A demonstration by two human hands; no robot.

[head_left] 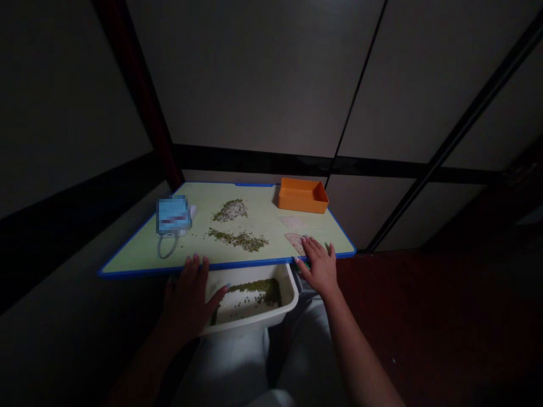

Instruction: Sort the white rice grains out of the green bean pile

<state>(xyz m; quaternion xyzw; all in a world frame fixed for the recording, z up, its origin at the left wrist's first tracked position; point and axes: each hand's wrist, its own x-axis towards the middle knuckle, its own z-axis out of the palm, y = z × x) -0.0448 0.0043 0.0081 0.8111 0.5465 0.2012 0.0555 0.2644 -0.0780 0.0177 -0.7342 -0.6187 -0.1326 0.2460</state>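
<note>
My left hand (186, 299) is open at the near edge of the small blue-rimmed table (195, 196), fingertips against the rim and thumb stretched out over the white basin (292, 288). Across from it, my right hand (321, 268) lies open over the same edge. Its fingertips touch a fan-shaped print (293, 242) on the tabletop, and its thumb is spread toward the rim. Small green grains form a band (241, 239) on the table, with a paler pile (231, 211) behind. More green grains (267, 289) lie in the basin, below the table's edge.
An orange open box (301, 198) stands at the table's back right. On the left is a blurred blue object (173, 215) with a looped cord (168, 247). Pale cabinet panels (254, 79) rise behind the table. Dark red floor (407, 316) shows at the right.
</note>
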